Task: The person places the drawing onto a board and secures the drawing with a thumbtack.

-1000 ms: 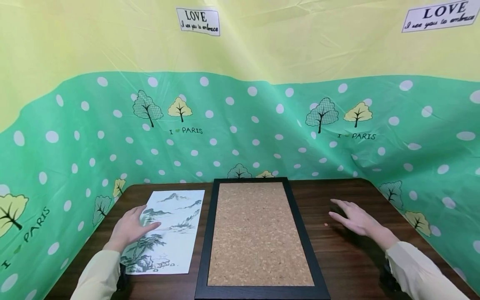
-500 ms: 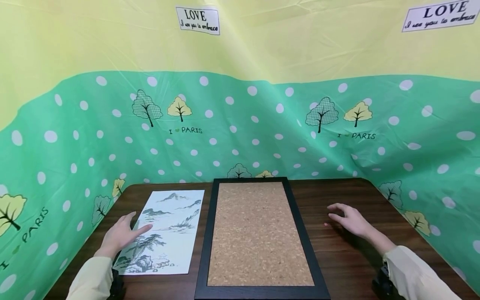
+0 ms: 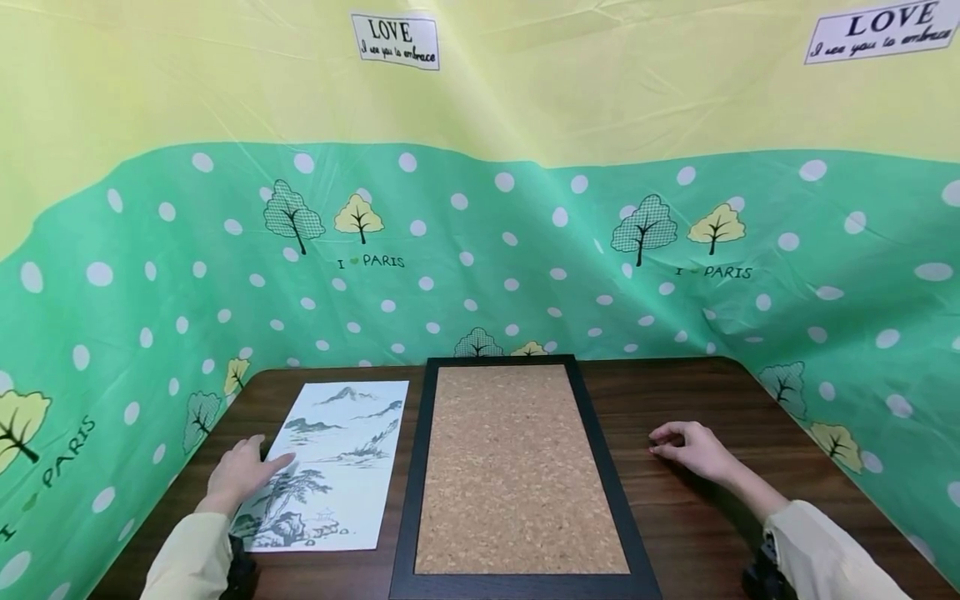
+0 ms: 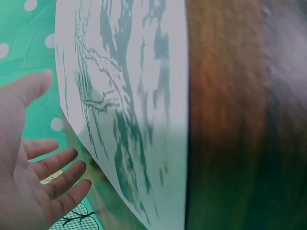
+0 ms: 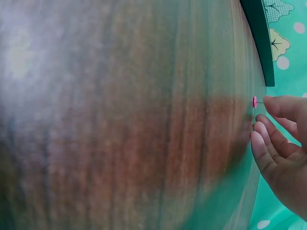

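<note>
A sheet of white paper (image 3: pixel 337 467) printted with an ink landscape lies on the table, left of a black-framed cork board (image 3: pixel 517 475). My left hand (image 3: pixel 240 475) is at the paper's left edge, thumb over the print and fingers relaxed; in the left wrist view this hand (image 4: pixel 43 177) grips nothing. To the right of the board, my right hand (image 3: pixel 693 450) is low over the table. A small pink thumbtack (image 5: pixel 255 102) lies at the thumb tip, its thin point towards the thumb. A gap shows between thumb and bent fingers (image 5: pixel 268 143).
The dark wooden table (image 3: pixel 622 383) has rounded far corners. Behind it and along both sides hangs a green and yellow curtain (image 3: pixel 525 242) with dots and trees. A black strap with a device (image 3: pixel 768 571) is on the right wrist.
My right hand has lowered towards the thumbtack, its fingers bending more. My left hand has drawn back a little to the left across the paper. Paper and board look unmoved.
</note>
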`<state>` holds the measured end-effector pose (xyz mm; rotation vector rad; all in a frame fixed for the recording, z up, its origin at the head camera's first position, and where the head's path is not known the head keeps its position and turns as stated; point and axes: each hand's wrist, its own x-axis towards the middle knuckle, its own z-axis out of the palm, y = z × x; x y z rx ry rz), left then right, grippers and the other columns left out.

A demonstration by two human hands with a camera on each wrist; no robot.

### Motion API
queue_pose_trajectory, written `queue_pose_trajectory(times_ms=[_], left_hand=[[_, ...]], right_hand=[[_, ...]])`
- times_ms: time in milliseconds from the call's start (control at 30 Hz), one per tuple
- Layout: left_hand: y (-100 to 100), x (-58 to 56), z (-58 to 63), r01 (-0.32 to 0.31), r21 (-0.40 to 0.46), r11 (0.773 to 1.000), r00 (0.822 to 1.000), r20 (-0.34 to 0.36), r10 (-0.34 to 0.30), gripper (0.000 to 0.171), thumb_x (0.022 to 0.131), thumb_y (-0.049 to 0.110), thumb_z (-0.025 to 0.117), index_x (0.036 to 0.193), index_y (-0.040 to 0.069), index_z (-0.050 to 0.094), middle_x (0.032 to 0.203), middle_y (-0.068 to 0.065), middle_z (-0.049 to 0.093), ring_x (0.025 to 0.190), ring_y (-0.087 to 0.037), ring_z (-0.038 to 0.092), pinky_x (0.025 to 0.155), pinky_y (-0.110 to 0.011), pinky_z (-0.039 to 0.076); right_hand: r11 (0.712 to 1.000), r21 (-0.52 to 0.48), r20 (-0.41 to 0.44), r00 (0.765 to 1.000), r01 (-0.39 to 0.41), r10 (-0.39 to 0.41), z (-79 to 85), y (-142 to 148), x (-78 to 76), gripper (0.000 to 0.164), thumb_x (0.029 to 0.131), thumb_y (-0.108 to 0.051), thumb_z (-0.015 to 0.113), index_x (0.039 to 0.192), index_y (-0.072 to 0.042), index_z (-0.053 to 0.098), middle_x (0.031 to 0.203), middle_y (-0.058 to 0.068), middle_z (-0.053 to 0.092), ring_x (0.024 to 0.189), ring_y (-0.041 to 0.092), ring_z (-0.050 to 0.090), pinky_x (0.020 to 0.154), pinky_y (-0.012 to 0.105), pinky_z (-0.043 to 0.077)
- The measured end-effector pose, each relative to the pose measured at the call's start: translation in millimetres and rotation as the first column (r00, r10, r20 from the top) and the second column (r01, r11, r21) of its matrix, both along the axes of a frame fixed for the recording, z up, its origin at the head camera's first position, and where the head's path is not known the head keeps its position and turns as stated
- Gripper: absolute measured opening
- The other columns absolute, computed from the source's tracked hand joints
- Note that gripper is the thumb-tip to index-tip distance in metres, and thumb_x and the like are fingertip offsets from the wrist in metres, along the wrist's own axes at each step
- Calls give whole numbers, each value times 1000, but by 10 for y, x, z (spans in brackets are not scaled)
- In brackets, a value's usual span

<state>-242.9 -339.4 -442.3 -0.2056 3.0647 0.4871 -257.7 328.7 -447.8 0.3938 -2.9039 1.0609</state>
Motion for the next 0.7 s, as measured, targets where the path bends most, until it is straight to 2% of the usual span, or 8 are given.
queue_pose_trajectory(times_ms=[133, 300, 500, 600, 700], left_hand=[[28, -17, 16, -32, 16, 999, 999, 18, 32, 90, 80, 54, 58, 125, -21, 33, 123, -43, 34, 111, -56, 34, 87, -62, 33], [43, -28, 24, -62, 17, 998, 997, 42, 61, 88, 78, 49, 61, 123, -21, 35, 120, -43, 36, 107, -55, 37, 86, -60, 35], [71, -32, -6, -58, 23, 998, 998, 2, 58, 83, 77, 44, 64, 121, -21, 37, 113, -41, 41, 102, -52, 42, 83, -58, 38], [97, -41, -4, -71, 66, 995, 997, 1, 71, 79, 78, 39, 65, 121, -22, 37, 114, -40, 41, 102, -51, 43, 85, -57, 37], [122, -50, 15, -109, 140, 984, 994, 25, 107, 79, 77, 36, 67, 122, -22, 35, 118, -41, 40, 104, -50, 42, 87, -57, 36]], right_hand=[[1000, 10, -13, 1000, -1, 1, -25, 4, 3, 15, 79, -4, 66, 92, 2, 66, 82, 5, 65, 71, 10, 57, 62, 22, 46], [999, 44, -37, 999, 17, -15, -47, -1, -10, 8, 78, -5, 67, 86, -3, 68, 80, 3, 65, 69, 9, 55, 61, 23, 45], [995, 87, -94, 995, 40, -32, -54, -23, -16, 2, 78, -9, 69, 77, -8, 69, 76, 0, 64, 69, 9, 54, 61, 26, 44], [995, 95, -109, 994, 35, -25, -53, -28, -26, 4, 79, -8, 68, 75, -8, 68, 75, -1, 63, 69, 8, 53, 61, 26, 44], [995, 99, -111, 994, 31, -20, -47, -35, -39, 6, 80, -6, 66, 75, -9, 67, 74, -2, 62, 68, 7, 53, 61, 25, 44]])
